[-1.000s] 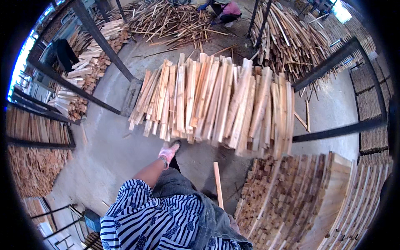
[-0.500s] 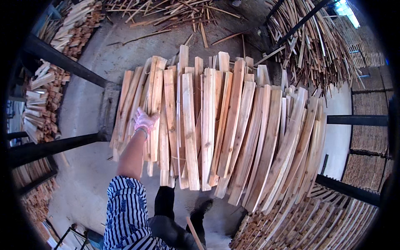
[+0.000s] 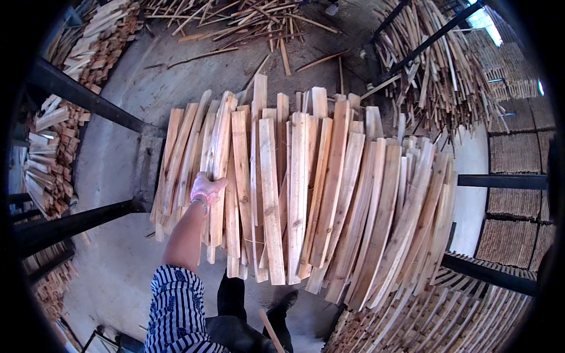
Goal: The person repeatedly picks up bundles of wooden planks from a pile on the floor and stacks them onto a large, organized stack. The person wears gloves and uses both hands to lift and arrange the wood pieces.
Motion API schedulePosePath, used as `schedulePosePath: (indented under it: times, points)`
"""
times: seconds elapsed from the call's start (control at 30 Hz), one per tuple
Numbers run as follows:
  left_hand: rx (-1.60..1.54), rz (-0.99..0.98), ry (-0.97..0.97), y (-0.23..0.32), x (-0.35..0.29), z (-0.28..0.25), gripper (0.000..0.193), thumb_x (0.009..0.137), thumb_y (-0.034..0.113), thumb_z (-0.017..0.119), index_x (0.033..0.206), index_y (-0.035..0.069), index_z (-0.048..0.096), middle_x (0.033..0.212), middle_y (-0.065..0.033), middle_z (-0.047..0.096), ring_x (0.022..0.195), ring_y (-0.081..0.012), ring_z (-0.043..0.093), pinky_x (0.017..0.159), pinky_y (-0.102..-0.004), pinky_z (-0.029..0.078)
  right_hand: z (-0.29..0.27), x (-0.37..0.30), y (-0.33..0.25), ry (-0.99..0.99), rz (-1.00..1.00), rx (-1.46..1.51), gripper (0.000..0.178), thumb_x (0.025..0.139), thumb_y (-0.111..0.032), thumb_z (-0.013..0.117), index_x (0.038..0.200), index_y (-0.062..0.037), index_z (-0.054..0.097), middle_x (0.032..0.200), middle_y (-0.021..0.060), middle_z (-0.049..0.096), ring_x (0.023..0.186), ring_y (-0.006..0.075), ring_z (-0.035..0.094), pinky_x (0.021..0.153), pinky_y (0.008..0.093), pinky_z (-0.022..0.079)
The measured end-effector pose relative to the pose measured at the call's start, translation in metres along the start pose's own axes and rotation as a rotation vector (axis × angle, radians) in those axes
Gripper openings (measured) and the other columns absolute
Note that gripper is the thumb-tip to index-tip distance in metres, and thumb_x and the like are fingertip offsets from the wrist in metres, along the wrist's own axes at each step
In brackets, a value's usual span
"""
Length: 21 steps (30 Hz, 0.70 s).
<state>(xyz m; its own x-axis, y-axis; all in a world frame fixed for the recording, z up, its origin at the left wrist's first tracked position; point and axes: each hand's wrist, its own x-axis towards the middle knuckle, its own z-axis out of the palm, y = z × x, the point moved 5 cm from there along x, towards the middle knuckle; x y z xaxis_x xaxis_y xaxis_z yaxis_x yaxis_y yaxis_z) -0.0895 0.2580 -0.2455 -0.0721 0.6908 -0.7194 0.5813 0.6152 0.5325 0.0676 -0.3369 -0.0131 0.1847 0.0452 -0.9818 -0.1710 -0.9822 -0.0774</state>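
Observation:
My left hand point(image 3: 206, 188), in a pale pinkish glove, is closed round a wooden strip point(image 3: 222, 141) near the left end of a wide pile. Its thumb lies along the strip's right side, and the other fingers are partly hidden. Beside it, many more sawn wooden strips point(image 3: 299, 194) lie roughly parallel, pointing away from me, with uneven ends. My right hand does not show. Low in the picture, a thin stick point(image 3: 271, 330) slants up in front of my dark trousers, and its lower end is cut off by the edge.
Dark metal bars point(image 3: 88, 217) stick out on the left, and another bar point(image 3: 500, 182) on the right. Loose scrap sticks point(image 3: 241, 23) litter the far floor. A tall heap of thin sticks point(image 3: 435, 70) stands far right. Stacked boards point(image 3: 424, 317) lie near right; more wood stacks point(image 3: 53, 153) line the left.
The pile and floor sit slightly lower in the picture, as the view has tilted a little. My left hand keeps its place on the same strip.

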Motion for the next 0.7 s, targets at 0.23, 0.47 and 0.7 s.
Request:
schedulePosePath:
  times: [0.23, 0.47, 0.7]
  points:
    - [-0.564, 0.009, -0.373, -0.073, -0.130, 0.007, 0.058, 0.083, 0.029, 0.080, 0.127, 0.000, 0.054, 0.113, -0.0129, 0.065, 0.101, -0.0251, 0.065, 0.084, -0.0420, 0.057, -0.010, -0.042, -0.036, -0.042, -0.139, 0.023, 0.051, 0.093, -0.035, 0.069, 0.126, 0.0014, 0.054, 0.108, 0.0086, 0.063, 0.096, 0.0168, 0.059, 0.086, 0.0318, 0.049]
    - [-1.059, 0.018, -0.432, -0.060, -0.344, -0.020, 0.055, 0.087, 0.032, 0.075, 0.128, 0.007, 0.049, 0.104, -0.0070, 0.062, 0.090, -0.0221, 0.066, 0.073, -0.0375, 0.058, -0.045, -0.136, -0.120, -0.163, -0.589, 0.047, 0.052, 0.094, -0.036, 0.068, 0.126, 0.0014, 0.054, 0.108, 0.0083, 0.063, 0.097, 0.0167, 0.059, 0.087, 0.0319, 0.049]
    - [-0.645, 0.432, -0.395, 0.053, -0.541, 0.019, 0.071, 0.091, 0.037, 0.065, 0.146, 0.003, 0.037, 0.134, -0.0137, 0.050, 0.121, -0.0250, 0.051, 0.101, -0.0394, 0.045, -0.098, -0.237, -0.170, 0.235, -1.098, 0.082, 0.072, 0.090, -0.046, 0.068, 0.137, 0.0049, 0.046, 0.118, 0.0197, 0.062, 0.108, 0.0230, 0.060, 0.094, 0.0358, 0.048]
